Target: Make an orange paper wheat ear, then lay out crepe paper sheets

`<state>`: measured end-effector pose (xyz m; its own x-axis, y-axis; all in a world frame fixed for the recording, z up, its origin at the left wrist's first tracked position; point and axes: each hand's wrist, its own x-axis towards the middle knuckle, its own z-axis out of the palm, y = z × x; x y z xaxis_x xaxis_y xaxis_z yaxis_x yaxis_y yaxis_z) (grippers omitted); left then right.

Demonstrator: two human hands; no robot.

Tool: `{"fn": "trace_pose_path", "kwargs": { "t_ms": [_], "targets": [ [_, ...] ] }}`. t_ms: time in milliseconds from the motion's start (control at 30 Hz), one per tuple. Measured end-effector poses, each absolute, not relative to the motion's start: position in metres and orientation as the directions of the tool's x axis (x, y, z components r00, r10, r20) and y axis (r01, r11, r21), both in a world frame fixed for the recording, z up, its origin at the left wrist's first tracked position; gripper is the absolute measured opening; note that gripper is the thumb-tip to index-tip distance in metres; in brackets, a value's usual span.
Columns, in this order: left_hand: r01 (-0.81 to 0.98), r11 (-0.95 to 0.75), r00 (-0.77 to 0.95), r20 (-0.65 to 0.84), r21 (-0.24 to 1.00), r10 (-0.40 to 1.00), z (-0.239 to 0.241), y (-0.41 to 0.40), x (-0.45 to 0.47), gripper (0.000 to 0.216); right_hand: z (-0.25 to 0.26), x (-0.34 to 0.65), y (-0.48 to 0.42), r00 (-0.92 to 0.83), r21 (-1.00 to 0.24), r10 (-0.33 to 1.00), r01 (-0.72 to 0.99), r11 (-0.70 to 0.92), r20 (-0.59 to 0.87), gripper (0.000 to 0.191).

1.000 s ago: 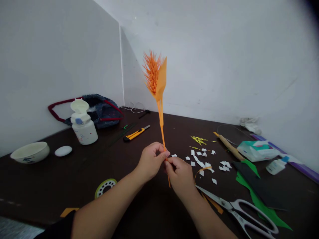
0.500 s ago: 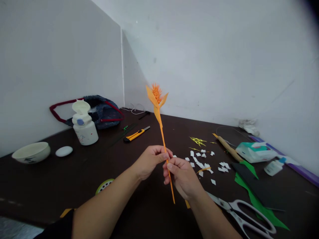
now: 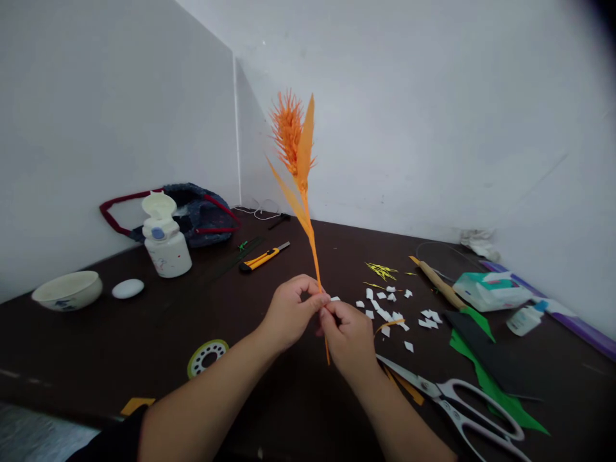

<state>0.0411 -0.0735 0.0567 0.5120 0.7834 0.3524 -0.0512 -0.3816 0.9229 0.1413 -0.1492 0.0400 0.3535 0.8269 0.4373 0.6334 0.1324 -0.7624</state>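
An orange artificial wheat ear (image 3: 289,138) with long paper leaves stands upright on a thin orange stem (image 3: 314,256), held up over the dark table. My left hand (image 3: 294,311) pinches the stem low down between thumb and forefinger. Just below and to the right, my right hand (image 3: 347,333) is closed on the same stem, and the stem's bottom end sticks out beneath it. Scissors (image 3: 440,391) lie beside my right forearm, next to orange paper strips (image 3: 409,387). White paper bits (image 3: 385,314) are scattered right of my hands.
At left stand a bowl (image 3: 67,292), a white oval object (image 3: 128,289), a bottle (image 3: 168,250) and a denim bag (image 3: 202,215). A yellow utility knife (image 3: 264,258) and tape roll (image 3: 208,359) lie nearer. Right are green paper (image 3: 474,359), a tissue pack (image 3: 491,292) and a glue bottle (image 3: 527,319).
The wheat ear has risen, turned upright and rotated, so its leaves now point differently and less stem shows below my hands. The tape roll has come out from behind my left forearm.
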Motion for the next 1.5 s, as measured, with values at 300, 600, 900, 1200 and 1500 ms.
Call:
{"fn": "trace_pose_path", "kwargs": {
  "t_ms": [300, 600, 900, 1200, 1500],
  "targets": [
    [0.100, -0.398, 0.415, 0.325, 0.912, 0.850, 0.084, -0.057, -0.026, 0.016, 0.039, 0.131, -0.115, -0.024, -0.883, 0.950, 0.361, 0.300, 0.312, 0.028],
    [0.311, -0.426, 0.305, 0.335, 0.850, 0.892, 0.082, -0.034, -0.107, 0.018, 0.001, 0.061, -0.098, -0.569, -0.442, 0.794, 0.668, 0.598, 0.215, 0.041],
    [0.213, -0.338, 0.479, 0.204, 0.917, 0.854, 0.075, -0.038, -0.094, 0.015, -0.001, 0.099, -0.091, -0.301, -0.822, 0.926, 0.449, 0.350, 0.229, 0.007],
    [-0.053, -0.356, 0.756, 0.270, 0.933, 0.596, 0.084, -0.042, -0.015, 0.016, 0.043, 0.167, -0.116, -0.039, -0.954, 0.995, -0.290, 0.080, 0.095, 0.023],
    [-0.127, -0.209, 0.785, 0.227, 0.970, 0.576, 0.067, -0.036, 0.022, 0.017, 0.039, 0.190, -0.121, 0.034, -0.876, 0.993, -0.468, 0.119, 0.117, 0.020]
  ]
}}
